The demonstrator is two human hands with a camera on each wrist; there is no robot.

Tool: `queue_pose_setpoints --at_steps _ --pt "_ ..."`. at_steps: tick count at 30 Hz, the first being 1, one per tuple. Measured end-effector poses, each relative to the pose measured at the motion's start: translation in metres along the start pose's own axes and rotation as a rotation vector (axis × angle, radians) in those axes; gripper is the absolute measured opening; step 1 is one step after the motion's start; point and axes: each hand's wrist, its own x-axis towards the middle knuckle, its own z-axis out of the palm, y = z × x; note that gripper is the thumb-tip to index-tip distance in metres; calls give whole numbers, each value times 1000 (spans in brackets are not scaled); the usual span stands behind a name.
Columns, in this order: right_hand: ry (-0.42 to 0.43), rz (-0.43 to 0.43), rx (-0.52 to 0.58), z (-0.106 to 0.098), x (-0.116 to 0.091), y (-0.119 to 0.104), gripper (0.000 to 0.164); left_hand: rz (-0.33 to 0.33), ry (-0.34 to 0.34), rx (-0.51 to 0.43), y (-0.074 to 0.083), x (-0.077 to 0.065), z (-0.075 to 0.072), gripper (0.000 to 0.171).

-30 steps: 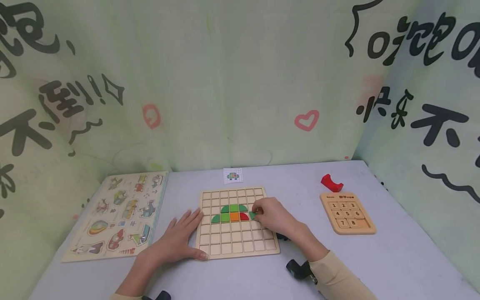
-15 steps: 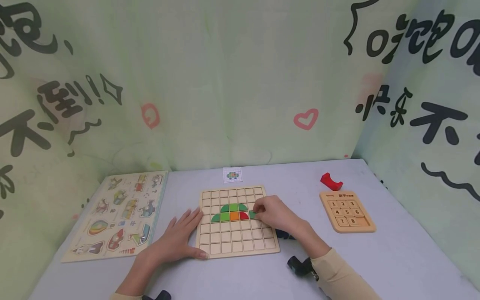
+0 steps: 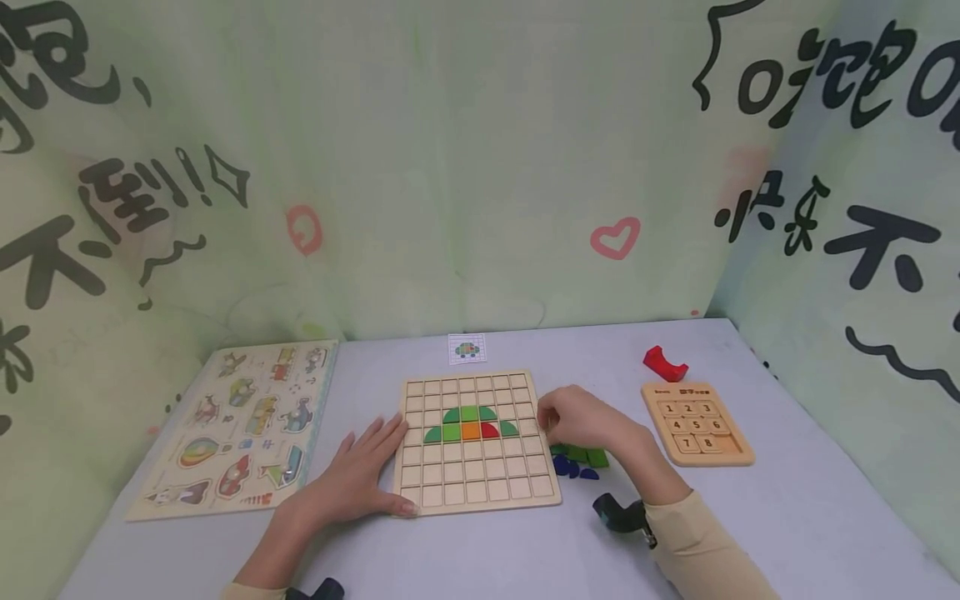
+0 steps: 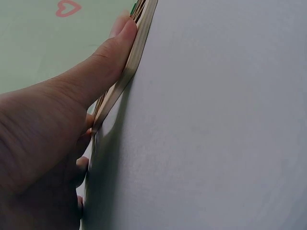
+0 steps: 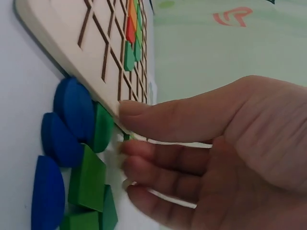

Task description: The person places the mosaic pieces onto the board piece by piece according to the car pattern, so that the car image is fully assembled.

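A wooden grid board (image 3: 480,479) lies mid-table, with green, orange and red pieces set in its cells. Among them, a green quarter-round piece (image 3: 509,428) sits at the right end of the lower row. My left hand (image 3: 352,479) rests against the board's left side, its fingers extended and the thumb on the near corner. Off the board's right edge is my right hand (image 3: 581,421), fingers bent, thumb apart from them, nothing seen held. Below it lie loose green blocks (image 5: 87,177) and blue rounded blocks (image 5: 74,108), partly hidden by the hand in the head view.
A small pattern card (image 3: 467,348) lies behind the board. To the left is a large picture puzzle board (image 3: 251,442). On the right are a wooden number puzzle (image 3: 697,425) and a red curved piece (image 3: 664,365). Printed curtains enclose the table's back and sides.
My right hand has let go of the green quarter-round piece and moved right, off the board. Loose green and blue blocks now show beneath it. The left hand stays in place.
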Motion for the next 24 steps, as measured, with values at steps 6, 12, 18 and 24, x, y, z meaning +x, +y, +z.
queue_pose_setpoints --at_steps 6,12,18,24 --pt "-57 48 -42 -1 -5 1 19 -9 -3 10 0 1 0 126" --pt "-19 72 -35 2 -3 2 18 -4 -1 12 0 1 0 126" --pt "-8 88 -20 3 -2 3 18 -10 -7 7 0 2 0 126" --pt "-9 74 -20 3 -1 1 22 -20 -8 11 0 2 0 126"
